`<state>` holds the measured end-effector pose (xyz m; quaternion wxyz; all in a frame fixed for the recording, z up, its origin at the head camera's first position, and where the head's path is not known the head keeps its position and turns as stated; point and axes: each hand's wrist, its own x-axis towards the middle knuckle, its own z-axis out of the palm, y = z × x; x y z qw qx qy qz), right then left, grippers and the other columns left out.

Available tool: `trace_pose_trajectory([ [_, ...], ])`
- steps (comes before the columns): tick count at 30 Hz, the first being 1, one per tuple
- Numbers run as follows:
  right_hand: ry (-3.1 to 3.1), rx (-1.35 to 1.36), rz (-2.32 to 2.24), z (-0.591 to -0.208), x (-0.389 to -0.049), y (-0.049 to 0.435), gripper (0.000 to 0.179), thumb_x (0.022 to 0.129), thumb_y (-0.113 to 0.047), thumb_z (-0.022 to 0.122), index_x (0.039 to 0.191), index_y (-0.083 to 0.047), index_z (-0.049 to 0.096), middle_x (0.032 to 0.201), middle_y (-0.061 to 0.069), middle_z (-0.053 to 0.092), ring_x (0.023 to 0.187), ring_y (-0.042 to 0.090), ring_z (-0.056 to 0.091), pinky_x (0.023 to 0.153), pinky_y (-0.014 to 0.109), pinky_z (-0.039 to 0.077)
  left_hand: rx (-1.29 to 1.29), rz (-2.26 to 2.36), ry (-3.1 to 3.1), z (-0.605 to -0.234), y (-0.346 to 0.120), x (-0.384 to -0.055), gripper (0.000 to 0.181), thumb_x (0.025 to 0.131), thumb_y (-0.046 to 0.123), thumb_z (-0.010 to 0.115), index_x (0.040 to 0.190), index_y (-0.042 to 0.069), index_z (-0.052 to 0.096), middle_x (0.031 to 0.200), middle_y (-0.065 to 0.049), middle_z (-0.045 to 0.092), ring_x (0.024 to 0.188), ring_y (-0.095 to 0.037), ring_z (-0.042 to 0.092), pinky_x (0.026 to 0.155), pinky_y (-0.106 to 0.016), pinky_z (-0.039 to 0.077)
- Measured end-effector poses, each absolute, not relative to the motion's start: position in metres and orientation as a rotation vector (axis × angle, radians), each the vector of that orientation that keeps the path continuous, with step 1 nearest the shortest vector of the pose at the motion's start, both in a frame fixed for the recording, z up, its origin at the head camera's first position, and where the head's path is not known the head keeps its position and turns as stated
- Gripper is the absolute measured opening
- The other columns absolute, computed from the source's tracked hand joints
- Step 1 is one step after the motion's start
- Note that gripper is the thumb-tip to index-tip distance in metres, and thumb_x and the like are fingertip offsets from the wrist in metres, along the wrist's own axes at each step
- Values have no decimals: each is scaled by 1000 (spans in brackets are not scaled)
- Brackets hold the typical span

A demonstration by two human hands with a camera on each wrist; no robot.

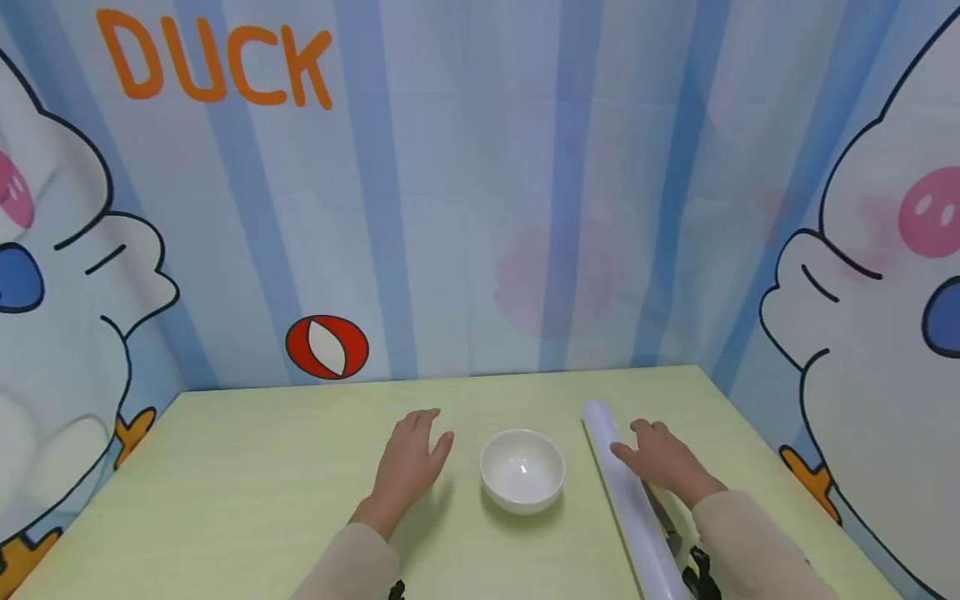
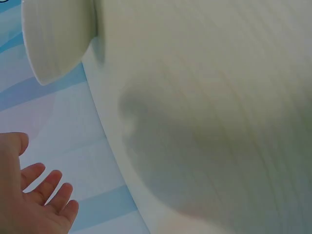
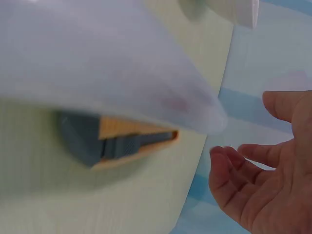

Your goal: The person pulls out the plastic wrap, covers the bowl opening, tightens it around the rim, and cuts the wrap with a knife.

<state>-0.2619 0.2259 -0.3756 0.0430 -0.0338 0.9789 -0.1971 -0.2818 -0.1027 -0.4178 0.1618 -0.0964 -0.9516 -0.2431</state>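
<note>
A white bowl [image 1: 522, 472] stands upright on the table between the two hands. My left hand [image 1: 408, 463] hovers left of it, fingers loosely extended and holding nothing; in the left wrist view the bowl [image 2: 58, 39] appears past the thumb. To the bowl's right lies a long whitish roll [image 1: 633, 508], like a rolled-up sheet. Above the roll's right side is my right hand [image 1: 666, 460], its fingers slightly bent with nothing between them. An orange and dark grey utility knife [image 3: 131, 144] lies alongside the roll, partly hidden by the roll and the right arm in the head view.
The pale yellow table [image 1: 285, 483] ends at a blue striped curtain [image 1: 465, 192] with printed cartoon figures at both sides. A red and white ball [image 1: 327, 347] is printed low on that curtain. Black pieces [image 1: 701, 575] show beside the right sleeve.
</note>
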Motion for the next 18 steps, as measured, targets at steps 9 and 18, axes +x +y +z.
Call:
trace_pose_trajectory([
  [9,2772,25,-585,-391,-241,246,45,88,-45,52,91,-1,53,76,9,55,58,17,48,51,31,39,-341,-654,-2779,-410,-118,-277,36,91,29,54,120,8,57,119,-9,59,110,-27,55,91,-44,45],
  [18,2733,46,-539,-396,-234,239,45,82,-50,54,87,-5,53,70,6,51,59,16,47,54,29,35,-442,-601,-2864,-392,-129,-272,33,90,29,55,117,10,59,115,-5,61,109,-23,56,93,-42,45],
])
